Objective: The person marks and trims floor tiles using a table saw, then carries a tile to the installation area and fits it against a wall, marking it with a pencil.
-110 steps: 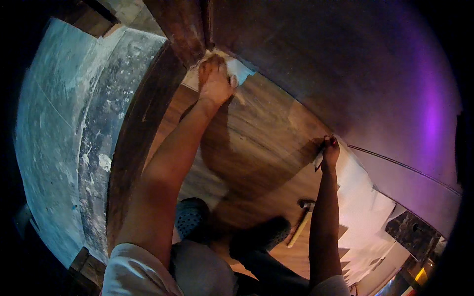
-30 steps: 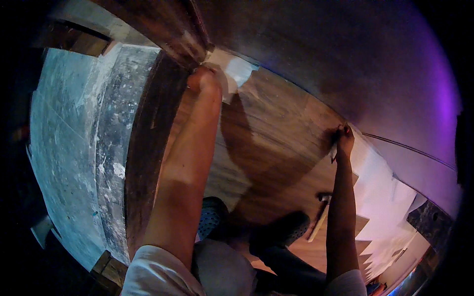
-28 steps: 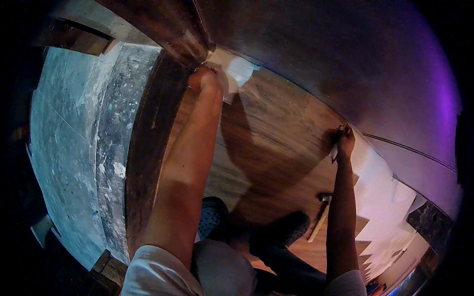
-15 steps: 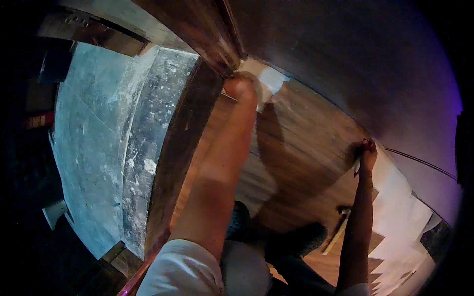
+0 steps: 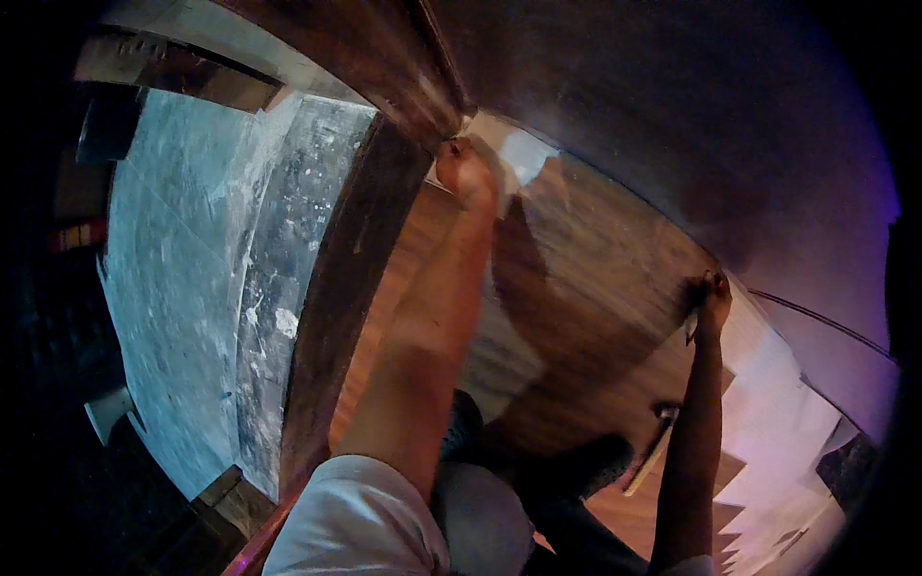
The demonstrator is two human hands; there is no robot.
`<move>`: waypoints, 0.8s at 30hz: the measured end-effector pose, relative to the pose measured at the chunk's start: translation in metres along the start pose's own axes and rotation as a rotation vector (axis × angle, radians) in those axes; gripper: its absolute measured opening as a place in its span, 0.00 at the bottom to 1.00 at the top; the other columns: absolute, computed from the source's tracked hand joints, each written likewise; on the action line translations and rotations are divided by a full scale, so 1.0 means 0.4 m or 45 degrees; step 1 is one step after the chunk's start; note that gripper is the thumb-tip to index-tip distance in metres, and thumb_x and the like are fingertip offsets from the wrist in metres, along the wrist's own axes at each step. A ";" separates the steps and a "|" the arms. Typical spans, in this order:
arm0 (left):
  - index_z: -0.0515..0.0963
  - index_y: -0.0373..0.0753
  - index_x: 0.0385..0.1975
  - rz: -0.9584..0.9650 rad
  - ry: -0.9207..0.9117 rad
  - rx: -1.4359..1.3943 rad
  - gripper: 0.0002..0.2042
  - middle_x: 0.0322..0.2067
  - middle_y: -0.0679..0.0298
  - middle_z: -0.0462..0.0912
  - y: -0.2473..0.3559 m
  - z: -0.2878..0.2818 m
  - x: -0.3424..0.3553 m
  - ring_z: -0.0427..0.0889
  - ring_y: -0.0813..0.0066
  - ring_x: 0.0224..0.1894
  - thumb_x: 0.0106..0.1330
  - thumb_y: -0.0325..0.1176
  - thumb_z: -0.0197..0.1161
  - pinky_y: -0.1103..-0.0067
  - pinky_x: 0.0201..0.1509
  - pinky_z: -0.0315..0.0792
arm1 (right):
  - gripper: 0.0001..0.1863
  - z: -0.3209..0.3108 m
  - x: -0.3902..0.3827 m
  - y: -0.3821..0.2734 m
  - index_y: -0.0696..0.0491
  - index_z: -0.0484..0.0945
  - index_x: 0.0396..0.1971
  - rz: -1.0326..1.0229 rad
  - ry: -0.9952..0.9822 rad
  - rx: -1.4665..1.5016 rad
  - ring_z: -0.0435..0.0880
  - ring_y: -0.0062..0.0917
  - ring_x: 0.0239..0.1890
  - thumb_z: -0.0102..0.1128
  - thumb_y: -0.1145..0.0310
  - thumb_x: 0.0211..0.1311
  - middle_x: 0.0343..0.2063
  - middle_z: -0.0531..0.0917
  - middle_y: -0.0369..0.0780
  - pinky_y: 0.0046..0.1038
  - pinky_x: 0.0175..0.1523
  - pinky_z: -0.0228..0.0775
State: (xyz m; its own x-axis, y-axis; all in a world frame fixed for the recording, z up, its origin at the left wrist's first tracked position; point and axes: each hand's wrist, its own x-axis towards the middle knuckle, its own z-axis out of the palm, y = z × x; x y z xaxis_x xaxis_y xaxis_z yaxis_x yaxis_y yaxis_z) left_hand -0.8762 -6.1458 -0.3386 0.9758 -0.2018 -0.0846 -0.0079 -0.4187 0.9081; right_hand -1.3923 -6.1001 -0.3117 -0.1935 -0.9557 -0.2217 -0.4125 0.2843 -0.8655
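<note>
My left hand [image 5: 465, 175] is closed at the foot of the dark wooden door frame [image 5: 413, 82], in the corner by a pale bare patch of floor [image 5: 526, 156]. What its fingers hold, if anything, is hidden. Off to the right, my right hand [image 5: 713, 300] is closed low by the wall, at the edge of the wood-look flooring [image 5: 586, 259]. A small pale, narrow thing [image 5: 690, 328] sticks out below its fingers; its kind is too dim to tell. Under my right forearm a hammer [image 5: 650, 453] with a light handle lies on the floor.
A dark wooden threshold [image 5: 331, 317] runs along my left, with paint-spattered grey-blue floor [image 5: 182, 250] beyond it. The flooring's stepped edge borders a pale underlay [image 5: 768, 422] on the right. A thin cable [image 5: 816, 315] follows the wall [image 5: 672, 115]. My shoe is beside the hammer.
My left hand has turned slightly and shifted a little down and left by the door frame. My right hand stays by the wall, still closed. The view has shifted slightly.
</note>
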 end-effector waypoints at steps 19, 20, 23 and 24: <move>0.78 0.34 0.32 -0.704 -0.324 -0.805 0.07 0.24 0.62 0.83 0.083 -0.017 0.008 0.80 0.69 0.22 0.67 0.32 0.65 0.71 0.18 0.69 | 0.16 -0.015 0.037 0.021 0.56 0.79 0.41 -0.061 0.029 -0.034 0.72 0.20 0.32 0.60 0.56 0.72 0.29 0.78 0.32 0.24 0.40 0.66; 0.79 0.33 0.31 -0.626 -0.347 -0.703 0.07 0.24 0.61 0.84 0.097 -0.021 0.006 0.81 0.68 0.21 0.66 0.31 0.65 0.71 0.18 0.69 | 0.17 -0.021 0.036 0.029 0.56 0.79 0.41 -0.082 0.038 0.012 0.73 0.20 0.32 0.61 0.55 0.72 0.29 0.78 0.32 0.25 0.40 0.66; 0.82 0.33 0.29 -0.100 -0.312 -0.032 0.10 0.25 0.59 0.87 0.009 -0.015 0.098 0.85 0.66 0.21 0.64 0.34 0.69 0.71 0.19 0.74 | 0.18 0.012 0.036 -0.010 0.57 0.79 0.41 -0.050 0.018 -0.250 0.73 0.21 0.32 0.61 0.54 0.72 0.28 0.78 0.34 0.26 0.40 0.67; 0.83 0.34 0.28 -0.227 -0.280 -0.033 0.10 0.27 0.59 0.88 0.004 -0.015 0.096 0.86 0.66 0.23 0.64 0.36 0.70 0.71 0.21 0.76 | 0.19 0.019 0.038 -0.006 0.57 0.79 0.42 -0.050 0.014 -0.212 0.74 0.22 0.33 0.61 0.53 0.72 0.29 0.79 0.34 0.26 0.41 0.67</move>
State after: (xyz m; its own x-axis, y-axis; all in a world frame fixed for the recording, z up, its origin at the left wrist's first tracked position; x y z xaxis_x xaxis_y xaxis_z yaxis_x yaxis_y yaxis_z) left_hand -0.8375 -6.1490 -0.3379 0.8903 -0.3157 -0.3282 0.1677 -0.4426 0.8809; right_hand -1.3875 -6.1159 -0.3166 -0.1835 -0.9658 -0.1832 -0.5615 0.2559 -0.7869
